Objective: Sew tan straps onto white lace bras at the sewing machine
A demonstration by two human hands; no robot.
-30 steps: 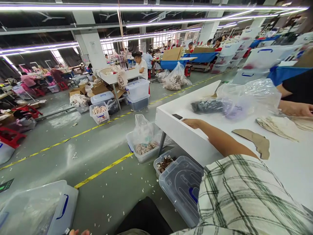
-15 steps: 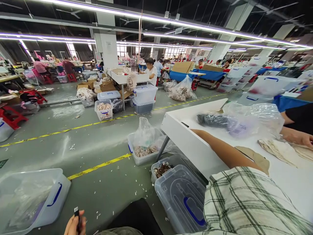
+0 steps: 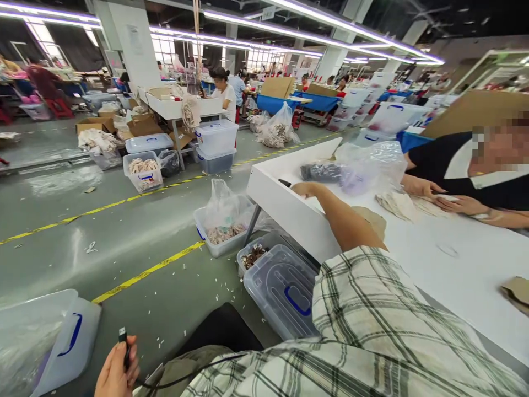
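Low on the left, my left hand [image 3: 114, 370] is closed around the black plug of a USB cable [image 3: 125, 350]. The metal tip points up, and the dark cord runs right across my lap. My right arm, in a plaid sleeve, stretches over the white table [image 3: 450, 275]. At the table's raised rim is my right hand [image 3: 305, 190], its fingers mostly hidden. Just left of it lies a small black object [image 3: 284, 182], too small to name. A dark plastic-wrapped bundle [image 3: 320, 172] and a clear plastic bag [image 3: 374, 165] lie beyond that hand.
Across the table a co-worker [image 3: 446, 151] handles pale cloth pieces [image 3: 397, 205]. Below the rim stand a lidded plastic bin [image 3: 285, 286] and an open bin of scraps [image 3: 223, 242]. Another clear bin [image 3: 82, 336] stands at left. Yellow tape [image 3: 149, 273] marks the floor.
My view has swung right, bringing the co-worker's upper body into sight. My right hand now shows above the rim, where it was hidden before. My left hand still holds the USB cable, slightly higher.
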